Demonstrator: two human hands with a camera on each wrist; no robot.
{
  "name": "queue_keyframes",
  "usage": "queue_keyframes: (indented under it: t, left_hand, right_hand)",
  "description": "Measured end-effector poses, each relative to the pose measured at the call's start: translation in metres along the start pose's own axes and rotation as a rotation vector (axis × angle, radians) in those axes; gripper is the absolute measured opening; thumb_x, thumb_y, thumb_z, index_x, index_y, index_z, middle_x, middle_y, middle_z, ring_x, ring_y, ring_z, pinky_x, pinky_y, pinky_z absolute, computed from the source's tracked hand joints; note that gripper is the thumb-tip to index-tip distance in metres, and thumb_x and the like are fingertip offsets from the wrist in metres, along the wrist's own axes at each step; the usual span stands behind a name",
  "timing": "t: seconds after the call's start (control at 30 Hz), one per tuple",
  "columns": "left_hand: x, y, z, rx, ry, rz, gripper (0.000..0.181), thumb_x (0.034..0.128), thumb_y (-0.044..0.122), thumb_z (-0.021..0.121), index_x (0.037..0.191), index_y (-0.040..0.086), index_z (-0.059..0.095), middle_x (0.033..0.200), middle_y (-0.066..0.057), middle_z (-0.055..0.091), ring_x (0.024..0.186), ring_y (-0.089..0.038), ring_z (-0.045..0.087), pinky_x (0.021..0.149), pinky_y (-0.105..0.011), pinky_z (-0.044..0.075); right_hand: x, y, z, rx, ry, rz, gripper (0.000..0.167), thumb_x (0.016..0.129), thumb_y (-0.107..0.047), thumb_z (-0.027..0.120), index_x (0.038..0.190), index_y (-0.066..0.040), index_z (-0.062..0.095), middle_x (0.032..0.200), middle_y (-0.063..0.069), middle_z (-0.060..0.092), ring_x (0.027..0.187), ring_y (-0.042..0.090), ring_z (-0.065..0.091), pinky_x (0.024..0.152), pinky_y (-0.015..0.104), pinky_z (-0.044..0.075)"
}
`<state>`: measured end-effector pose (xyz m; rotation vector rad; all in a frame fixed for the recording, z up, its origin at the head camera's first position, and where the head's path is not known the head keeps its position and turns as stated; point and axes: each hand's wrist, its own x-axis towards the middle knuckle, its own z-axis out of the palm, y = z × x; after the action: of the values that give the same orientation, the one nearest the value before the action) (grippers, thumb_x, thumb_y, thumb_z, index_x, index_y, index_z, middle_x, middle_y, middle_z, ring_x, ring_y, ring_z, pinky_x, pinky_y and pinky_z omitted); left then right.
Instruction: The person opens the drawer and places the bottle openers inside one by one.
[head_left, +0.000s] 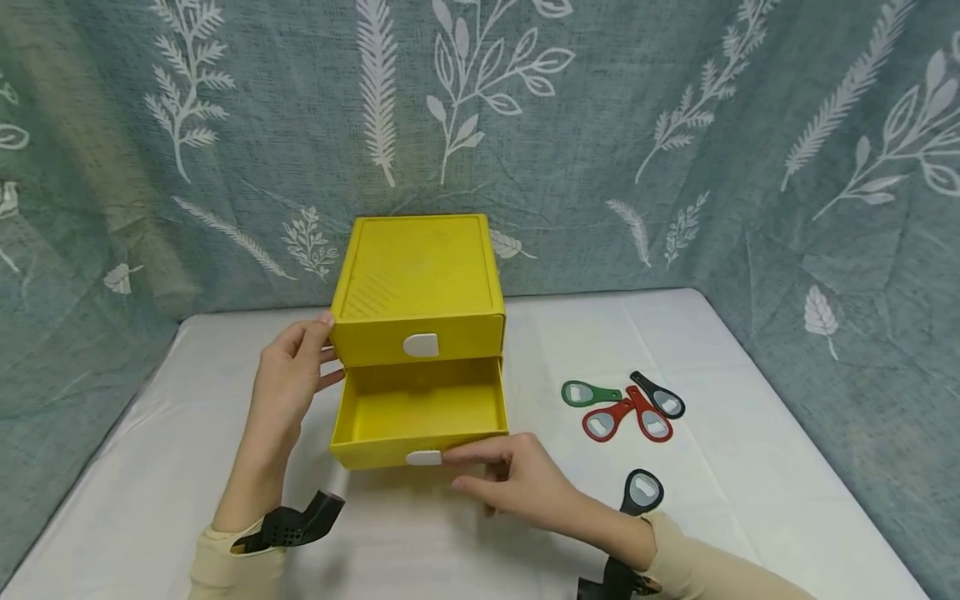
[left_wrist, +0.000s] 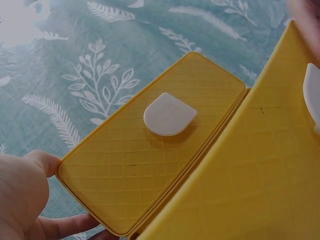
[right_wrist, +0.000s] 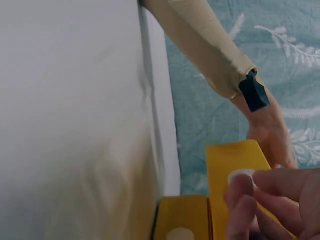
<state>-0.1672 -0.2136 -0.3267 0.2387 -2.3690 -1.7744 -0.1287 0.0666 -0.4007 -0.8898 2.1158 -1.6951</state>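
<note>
One left hand point(head_left: 288, 362) at far left, fingers fairly straight and loose, tips touching the left side of the yellow drawer box point(head_left: 420, 267). Box sits between both hands, lower drawer point(head_left: 367, 455) pulled out. Right hand point(head_left: 517, 477) next — fingers bent, index finger touching the right end of the lower white handle point(head_left: 423, 457); can't tell if it's pinched. Beyond that hand, rightward: green opener point(head_left: 602, 395), two red openers point(head_left: 619, 409), black opener point(head_left: 652, 388) — plus another black opener point(head_left: 632, 505) beside the right forearm.

Head view looks forward, down; wrist views nearer; all share yellow drawer unit point(head_left: 420, 326).
</note>
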Motion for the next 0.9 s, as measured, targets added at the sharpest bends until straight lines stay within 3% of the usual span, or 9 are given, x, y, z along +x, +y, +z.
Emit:
queue_keyframes:
  t: [0.17, 0.23, 0.43, 0.53, 0.77, 0.9]
  left_hand:
    - [-0.001, -0.002, -0.001, -0.001, 0.000, 0.010, 0.069, 0.0986, 0.059, 0.043, 0.133, 0.000, 0.054, 0.127, -0.015, 0.053, 0.110, -0.025, 0.058, 0.079, -0.028, 0.056]
    - [-0.001, -0.002, -0.001, -0.008, -0.002, 0.014, 0.069, 0.0983, 0.059, 0.044, 0.133, 0.001, 0.054, 0.127, -0.015, 0.053, 0.110, -0.025, 0.059, 0.079, -0.028, 0.056]
    - [-0.002, -0.004, -0.002, -0.015, -0.011, 0.019, 0.070, 0.0981, 0.059, 0.045, 0.135, 0.001, 0.053, 0.128, -0.014, 0.053, 0.111, -0.026, 0.058, 0.079, -0.028, 0.056]
    - [-0.002, -0.003, -0.003, -0.012, -0.007, 0.021, 0.069, 0.0982, 0.059, 0.044, 0.134, 0.001, 0.053, 0.129, -0.013, 0.052, 0.111, -0.025, 0.058, 0.079, -0.027, 0.056]
    - [-0.002, -0.002, -0.001, -0.008, 0.004, 0.027, 0.068, 0.0985, 0.059, 0.044, 0.132, 0.001, 0.054, 0.128, -0.013, 0.053, 0.110, -0.024, 0.058, 0.079, -0.027, 0.056]
    - [-0.003, -0.003, -0.001, -0.012, 0.000, 0.022, 0.068, 0.0982, 0.059, 0.044, 0.132, 0.001, 0.054, 0.128, -0.013, 0.053, 0.111, -0.025, 0.058, 0.079, -0.028, 0.056]
  right_hand:
    - [-0.014, 0.004, -0.031, -0.119, -0.100, -0.085, 0.013, 0.091, -0.016, 0.073, 0.104, -0.012, 0.077, 0.095, 0.001, 0.073, 0.063, 0.016, 0.064, 0.055, 0.029, 0.056]
    - [-0.021, 0.003, -0.052, -0.178, -0.098, -0.096, 0.012, 0.091, -0.018, 0.074, 0.102, -0.014, 0.077, 0.096, -0.001, 0.073, 0.067, 0.014, 0.064, 0.057, 0.029, 0.056]
    - [-0.052, 0.010, -0.119, -0.234, 0.045, 0.063, 0.014, 0.087, -0.018, 0.078, 0.101, -0.016, 0.078, 0.097, 0.003, 0.073, 0.063, 0.022, 0.061, 0.054, 0.027, 0.050]
    - [-0.069, 0.018, -0.144, -0.265, 0.070, 0.117, 0.021, 0.085, -0.019, 0.080, 0.104, -0.014, 0.077, 0.102, 0.005, 0.072, 0.068, 0.025, 0.064, 0.059, 0.028, 0.052]
    - [-0.102, 0.047, -0.171, -0.387, -0.010, 0.126, 0.045, 0.079, -0.022, 0.085, 0.120, -0.010, 0.072, 0.116, 0.002, 0.069, 0.103, 0.022, 0.062, 0.086, 0.029, 0.051]
    - [-0.113, 0.058, -0.176, -0.393, -0.030, 0.149, 0.050, 0.076, -0.021, 0.088, 0.122, -0.010, 0.071, 0.119, 0.001, 0.068, 0.107, 0.017, 0.061, 0.088, 0.029, 0.049]
